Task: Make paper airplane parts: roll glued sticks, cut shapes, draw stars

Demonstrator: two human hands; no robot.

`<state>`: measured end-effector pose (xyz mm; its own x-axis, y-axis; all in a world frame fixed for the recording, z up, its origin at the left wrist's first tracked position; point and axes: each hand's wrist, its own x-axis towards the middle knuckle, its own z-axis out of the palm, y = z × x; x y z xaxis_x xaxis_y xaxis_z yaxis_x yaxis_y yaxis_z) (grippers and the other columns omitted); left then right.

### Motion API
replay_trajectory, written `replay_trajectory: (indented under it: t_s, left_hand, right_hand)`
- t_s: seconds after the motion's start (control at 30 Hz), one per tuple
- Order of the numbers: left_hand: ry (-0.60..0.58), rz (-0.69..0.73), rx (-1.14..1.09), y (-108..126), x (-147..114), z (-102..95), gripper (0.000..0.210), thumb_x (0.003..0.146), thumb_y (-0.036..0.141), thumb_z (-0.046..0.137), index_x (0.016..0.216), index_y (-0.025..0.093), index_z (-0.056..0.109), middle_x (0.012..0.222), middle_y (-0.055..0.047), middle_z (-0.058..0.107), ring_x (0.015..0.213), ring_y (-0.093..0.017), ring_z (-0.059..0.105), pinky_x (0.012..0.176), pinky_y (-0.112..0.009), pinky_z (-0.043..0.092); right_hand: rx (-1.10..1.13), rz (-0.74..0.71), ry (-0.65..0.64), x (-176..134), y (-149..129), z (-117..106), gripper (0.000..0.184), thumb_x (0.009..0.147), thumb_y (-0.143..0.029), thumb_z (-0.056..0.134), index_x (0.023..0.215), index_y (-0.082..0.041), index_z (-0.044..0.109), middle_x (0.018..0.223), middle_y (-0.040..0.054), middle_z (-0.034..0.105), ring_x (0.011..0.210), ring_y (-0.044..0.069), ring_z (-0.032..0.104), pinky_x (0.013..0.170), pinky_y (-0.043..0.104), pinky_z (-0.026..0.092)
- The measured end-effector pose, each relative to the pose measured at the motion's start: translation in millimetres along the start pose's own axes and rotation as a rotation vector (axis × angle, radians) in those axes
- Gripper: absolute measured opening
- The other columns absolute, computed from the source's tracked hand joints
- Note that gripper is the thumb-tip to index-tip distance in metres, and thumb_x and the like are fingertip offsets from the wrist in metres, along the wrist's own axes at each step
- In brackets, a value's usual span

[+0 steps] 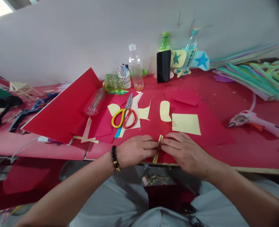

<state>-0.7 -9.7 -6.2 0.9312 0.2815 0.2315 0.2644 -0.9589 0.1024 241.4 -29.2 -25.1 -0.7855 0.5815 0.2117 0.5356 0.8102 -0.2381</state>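
Note:
A narrow strip of yellow paper, with a crease along its length, lies near the table's front edge. My left hand presses its fingertips on the strip from the left, a black bead bracelet on the wrist. From the right, my right hand has its fingertips against the same strip. Both thumbs are largely hidden. Beyond my hands are a yellow paper rectangle, a curved yellow cutout, and scissors with one yellow and one red handle.
A pink glue gun lies at right, before a pile of pastel sticks. At the back stand a clear bottle, a pen cup, a black phone and a bottle airplane. A red board leans at left.

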Motion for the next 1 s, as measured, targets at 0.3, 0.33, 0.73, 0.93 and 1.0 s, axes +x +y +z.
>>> replay_trajectory:
  t_s: [0.3, 0.33, 0.73, 0.93, 1.0]
  left_hand:
    - [-0.108, 0.201, 0.02, -19.8, 7.8, 2.1, 0.016, 0.093, 0.013, 0.046, 0.09, 0.017, 0.061, 0.109, -0.009, 0.063, 0.121, -0.017, 0.051, 0.117, -0.035, 0.03]
    - [-0.121, 0.211, 0.021, -20.9, 8.2, 2.4, 0.017, 0.093, 0.014, 0.045, 0.09, 0.017, 0.061, 0.109, -0.009, 0.063, 0.12, -0.017, 0.052, 0.117, -0.035, 0.029]
    - [-0.104, 0.156, -0.056, -20.5, 4.2, 1.2, 0.011, 0.09, 0.017, 0.053, 0.095, 0.017, 0.063, 0.117, -0.012, 0.062, 0.131, -0.025, 0.043, 0.113, -0.045, 0.031]
    - [-0.01, 0.086, -0.191, -18.8, -0.3, 5.8, 0.016, 0.09, 0.02, 0.054, 0.103, 0.017, 0.063, 0.116, -0.01, 0.065, 0.13, -0.021, 0.044, 0.116, -0.043, 0.027]
    - [0.011, 0.078, -0.242, -19.0, 0.5, 5.7, 0.018, 0.091, 0.022, 0.055, 0.105, 0.016, 0.063, 0.116, -0.01, 0.066, 0.129, -0.02, 0.047, 0.116, -0.041, 0.027]
  right_hand:
    - [-0.054, -0.018, -0.001, -5.0, 4.2, -0.5, 0.038, 0.081, -0.012, 0.055, 0.115, -0.024, 0.062, 0.121, 0.005, 0.064, 0.109, 0.027, 0.048, 0.089, 0.043, 0.037]
    - [-0.057, -0.02, 0.002, -5.6, 4.3, 0.0, 0.039, 0.08, -0.012, 0.055, 0.117, -0.024, 0.062, 0.121, 0.0052, 0.064, 0.108, 0.027, 0.048, 0.089, 0.043, 0.037]
    - [-0.06, -0.022, 0.01, -4.8, 3.7, -2.5, 0.043, 0.078, -0.014, 0.057, 0.119, -0.024, 0.061, 0.122, 0.006, 0.064, 0.108, 0.027, 0.048, 0.088, 0.044, 0.036]
    - [-0.036, -0.032, -0.006, -7.1, 6.8, -0.8, 0.046, 0.08, -0.016, 0.056, 0.126, -0.023, 0.058, 0.128, 0.0067, 0.062, 0.115, 0.03, 0.045, 0.093, 0.049, 0.035]
    - [-0.024, -0.033, -0.01, -7.0, 6.4, 0.4, 0.046, 0.081, -0.015, 0.055, 0.127, -0.023, 0.058, 0.129, 0.0062, 0.061, 0.118, 0.03, 0.044, 0.094, 0.05, 0.036]
